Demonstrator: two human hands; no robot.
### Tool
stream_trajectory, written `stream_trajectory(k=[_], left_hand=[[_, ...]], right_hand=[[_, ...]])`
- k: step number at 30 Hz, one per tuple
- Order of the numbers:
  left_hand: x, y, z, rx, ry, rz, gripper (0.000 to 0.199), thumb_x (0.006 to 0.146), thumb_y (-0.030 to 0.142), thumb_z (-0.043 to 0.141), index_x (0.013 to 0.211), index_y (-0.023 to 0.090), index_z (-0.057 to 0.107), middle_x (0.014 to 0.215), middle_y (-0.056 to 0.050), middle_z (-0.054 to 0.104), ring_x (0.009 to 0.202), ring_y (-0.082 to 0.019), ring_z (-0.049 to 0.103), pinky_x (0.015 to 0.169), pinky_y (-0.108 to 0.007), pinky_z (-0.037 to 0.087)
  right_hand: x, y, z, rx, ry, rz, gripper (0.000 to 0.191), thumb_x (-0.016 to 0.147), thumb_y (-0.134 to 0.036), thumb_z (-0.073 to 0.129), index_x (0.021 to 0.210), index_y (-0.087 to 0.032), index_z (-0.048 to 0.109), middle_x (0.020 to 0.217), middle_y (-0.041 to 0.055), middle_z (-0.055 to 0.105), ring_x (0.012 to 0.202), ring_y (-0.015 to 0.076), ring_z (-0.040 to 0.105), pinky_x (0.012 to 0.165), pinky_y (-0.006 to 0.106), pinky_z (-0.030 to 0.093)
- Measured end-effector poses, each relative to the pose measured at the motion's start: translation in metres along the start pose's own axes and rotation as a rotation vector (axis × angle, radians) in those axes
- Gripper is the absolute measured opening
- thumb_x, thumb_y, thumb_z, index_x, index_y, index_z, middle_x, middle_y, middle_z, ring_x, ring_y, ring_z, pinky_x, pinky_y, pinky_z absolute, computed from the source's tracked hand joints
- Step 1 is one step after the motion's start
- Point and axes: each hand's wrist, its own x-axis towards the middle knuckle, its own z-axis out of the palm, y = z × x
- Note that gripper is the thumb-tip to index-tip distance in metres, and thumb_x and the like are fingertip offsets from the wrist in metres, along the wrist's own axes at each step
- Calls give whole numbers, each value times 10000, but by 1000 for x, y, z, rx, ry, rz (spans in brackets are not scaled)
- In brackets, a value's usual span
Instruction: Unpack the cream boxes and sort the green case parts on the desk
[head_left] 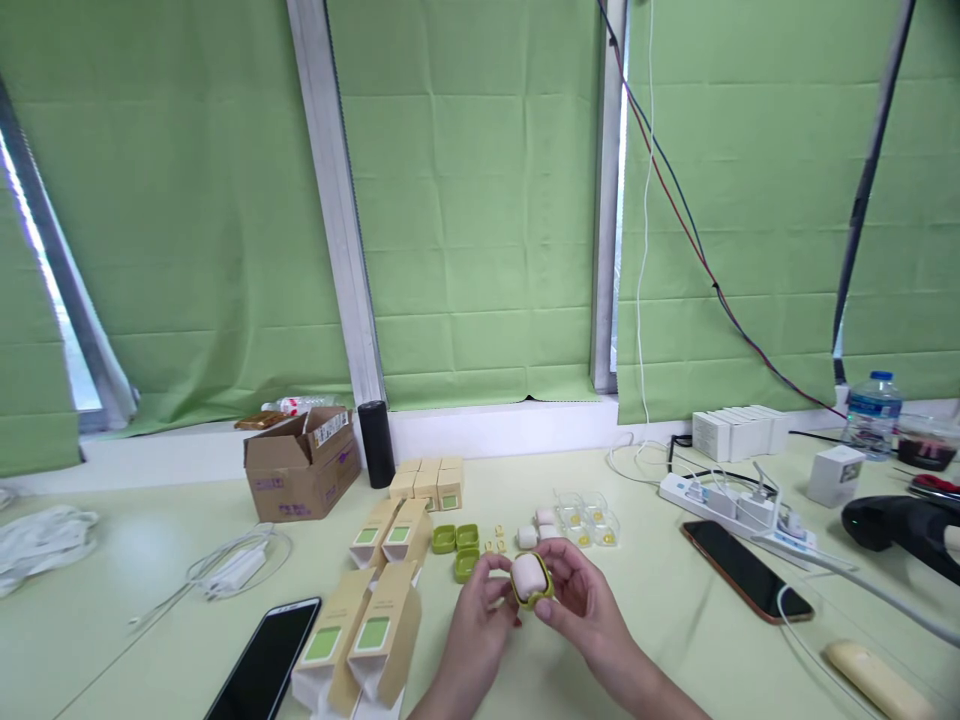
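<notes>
Above the table's front middle, a small pale pink rounded case (529, 575), like an earbud case, sits in an olive-green cover (541, 602). My left hand (476, 612) grips it from the left side with fingertips. On the other side my right hand (583, 600) closes thumb and fingers around the cover. Just beyond lie several empty-looking green covers (466, 564), small yellow pieces (500, 540) and several pale rounded cases (527, 537). Clear plastic trays (589, 517) with yellow bits stand behind them to the right.
Beige cartons with green labels (386, 625) stand left of my hands. Phones lie left (264, 655) and right (746, 570). A cardboard box (301, 465), a black cylinder (376, 445), a power strip (739, 515), cables, white boxes (739, 433) and a water bottle (872, 415) are farther back.
</notes>
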Motion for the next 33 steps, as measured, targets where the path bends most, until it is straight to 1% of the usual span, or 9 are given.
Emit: stream_trajectory(k=[5, 7, 11, 14, 17, 20, 24, 28, 33], left_hand=[[-10, 12, -14, 536, 78, 452, 466, 905, 233, 673, 1359, 280, 585, 1428, -143, 576, 1394, -340, 480, 1148, -536, 397], [-13, 15, -16, 667, 27, 579, 508, 928, 199, 637, 1418, 306, 555, 1460, -143, 533, 1424, -342, 440, 1173, -569, 386], [-14, 14, -16, 828, -37, 729, 511, 958, 115, 551, 1432, 306, 547, 1378, -143, 565, 1326, -305, 537, 1076, -488, 519], [-12, 9, -15, 905, -20, 753, 514, 967, 73, 500, 1436, 278, 548, 1314, -149, 590, 1235, -282, 605, 1010, -443, 572], [-10, 4, -16, 950, 7, 753, 506, 969, 69, 499, 1437, 254, 552, 1267, -156, 604, 1171, -279, 639, 971, -432, 598], [-9, 0, -18, 981, 29, 788, 474, 980, 84, 518, 1420, 249, 576, 1238, -152, 618, 1144, -277, 652, 959, -423, 604], [-8, -1, -18, 1012, 39, 824, 457, 998, 110, 514, 1426, 255, 586, 1195, -147, 648, 1123, -282, 665, 949, -432, 606], [-9, 2, -15, 1005, 17, 800, 429, 1009, 151, 526, 1408, 283, 613, 1186, -143, 686, 1107, -302, 679, 940, -467, 605], [-11, 5, -13, 1011, -4, 804, 397, 1007, 177, 562, 1388, 262, 631, 1183, -158, 709, 1098, -320, 684, 931, -493, 596]], right_hand=[[3, -3, 0, -3, 59, 37, 525, 776, -569, 852, 1161, -270, 658, 1137, 89, 719, 1043, 273, 687, 905, 389, 559], [2, -5, 2, -7, 48, 75, 561, 778, -602, 836, 1195, -269, 662, 1161, 99, 719, 1057, 290, 693, 923, 425, 569], [1, 1, 4, 67, -15, 137, 615, 834, -609, 789, 1315, -277, 595, 1056, 83, 741, 1017, 280, 714, 919, 458, 576], [2, 12, 3, 154, -54, 134, 501, 879, -585, 761, 1243, -283, 597, 973, 49, 735, 944, 238, 721, 887, 426, 580], [2, 20, 2, 167, -41, 112, 445, 874, -558, 781, 1184, -277, 630, 1080, 55, 714, 933, 216, 712, 838, 386, 590], [2, 23, 0, 116, -34, 126, 480, 885, -586, 754, 1218, -258, 641, 1134, 72, 713, 884, 215, 718, 820, 393, 594], [1, 23, 0, 17, -46, 160, 564, 900, -635, 704, 1289, -234, 626, 927, 48, 747, 776, 225, 728, 821, 433, 607], [-2, 24, 0, -88, -23, 149, 551, 923, -629, 672, 1313, -242, 630, 1013, 81, 744, 840, 249, 727, 700, 400, 636], [-6, 22, -3, -290, -59, 76, 503, 1030, -565, 528, 1422, -255, 583, 1018, 84, 760, 826, 230, 728, 833, 420, 623]])
